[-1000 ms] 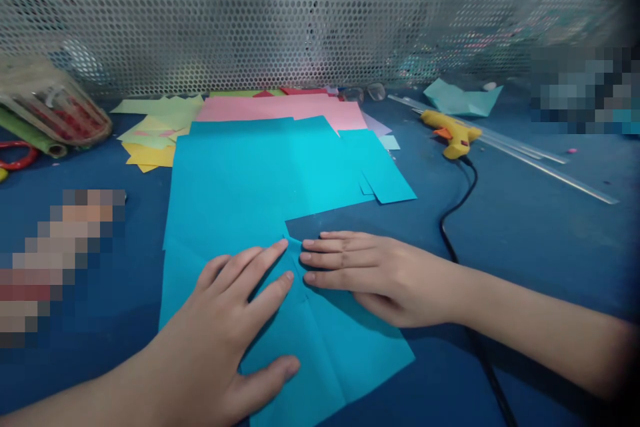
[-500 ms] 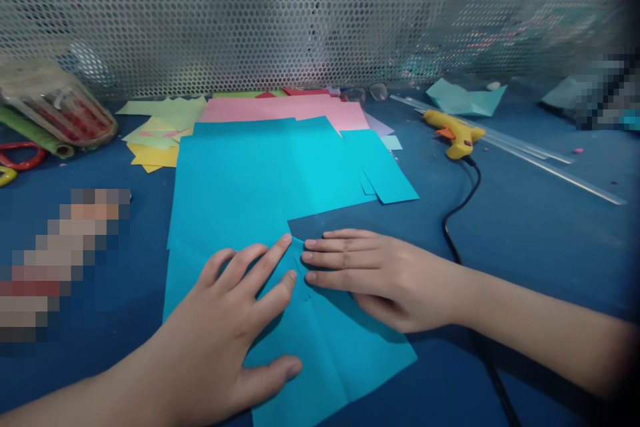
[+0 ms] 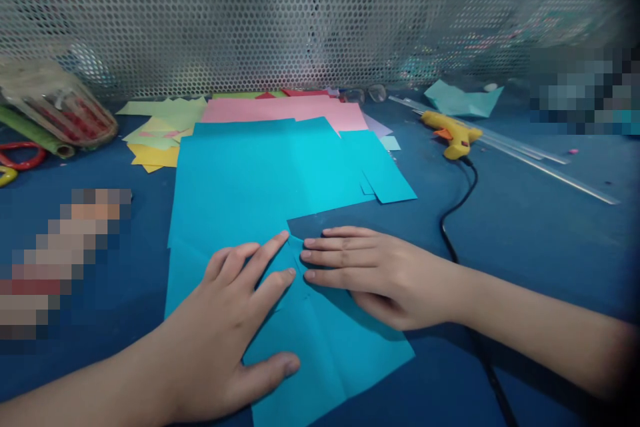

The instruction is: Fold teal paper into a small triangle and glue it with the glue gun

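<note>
Both hands lie on a creased sheet of blue paper (image 3: 320,353) close to the front of the table. My left hand (image 3: 225,320) is open, fingers spread, its index fingertip at the sheet's upper edge. Flat on the right part of the same sheet rests my right hand (image 3: 380,273), fingers stretched out toward the left one. Between the fingertips a short slit or fold shows near the sheet's top. Beyond it spreads a larger blue sheet (image 3: 240,180), partly hidden by my left hand. A smaller blue piece (image 3: 383,167) overlaps its right side.
A yellow glue gun (image 3: 455,137) with a black cord (image 3: 445,227) lies at right, near clear glue sticks (image 3: 555,173) and a folded teal paper (image 3: 465,100). Pink paper (image 3: 285,109), yellow scraps (image 3: 155,157), a clear jar (image 3: 60,107) and red-handled scissors (image 3: 23,157) are farther back.
Almost nothing differs. The fingers of my left hand have shifted very slightly on the paper; my right hand stays in place.
</note>
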`<state>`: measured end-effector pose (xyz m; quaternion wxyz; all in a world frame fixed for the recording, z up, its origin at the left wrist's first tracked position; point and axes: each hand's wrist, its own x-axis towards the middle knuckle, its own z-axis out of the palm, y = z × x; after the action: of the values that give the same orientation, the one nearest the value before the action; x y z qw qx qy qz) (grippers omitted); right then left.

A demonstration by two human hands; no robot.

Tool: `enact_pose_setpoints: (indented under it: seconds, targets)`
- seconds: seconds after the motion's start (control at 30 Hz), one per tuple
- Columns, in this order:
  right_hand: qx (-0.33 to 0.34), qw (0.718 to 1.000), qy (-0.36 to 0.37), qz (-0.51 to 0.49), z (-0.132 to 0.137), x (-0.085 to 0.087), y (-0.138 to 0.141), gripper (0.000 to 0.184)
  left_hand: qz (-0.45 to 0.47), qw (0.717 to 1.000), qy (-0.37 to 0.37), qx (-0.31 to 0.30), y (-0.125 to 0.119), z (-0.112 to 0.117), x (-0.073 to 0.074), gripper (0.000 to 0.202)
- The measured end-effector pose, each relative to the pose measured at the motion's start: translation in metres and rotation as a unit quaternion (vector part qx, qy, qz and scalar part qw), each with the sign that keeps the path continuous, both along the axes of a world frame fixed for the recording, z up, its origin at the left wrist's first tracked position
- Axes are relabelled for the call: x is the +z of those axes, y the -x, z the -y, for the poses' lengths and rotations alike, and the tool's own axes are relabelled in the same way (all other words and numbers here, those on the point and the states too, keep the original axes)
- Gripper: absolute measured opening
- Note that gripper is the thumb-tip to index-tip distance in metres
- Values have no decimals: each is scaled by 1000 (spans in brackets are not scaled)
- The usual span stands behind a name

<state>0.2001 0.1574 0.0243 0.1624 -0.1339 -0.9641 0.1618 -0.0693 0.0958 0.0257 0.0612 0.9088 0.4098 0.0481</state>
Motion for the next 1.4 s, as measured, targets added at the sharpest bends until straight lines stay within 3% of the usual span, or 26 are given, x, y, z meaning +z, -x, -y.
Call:
enact_pose_setpoints:
  seconds: [0.3, 0.67, 1.4]
  targets:
    - [3, 1000, -4, -14, -1, 2, 1, 40, 8, 999, -29, -23, 1, 1, -3, 56]
    - [-3, 999, 10, -46, -1, 2, 5, 35, -12, 1000, 13, -12, -1, -3, 4, 56]
    - [12, 999, 5, -49, -3, 0, 3, 35, -24, 999, -28, -35, 2, -3, 2, 57]
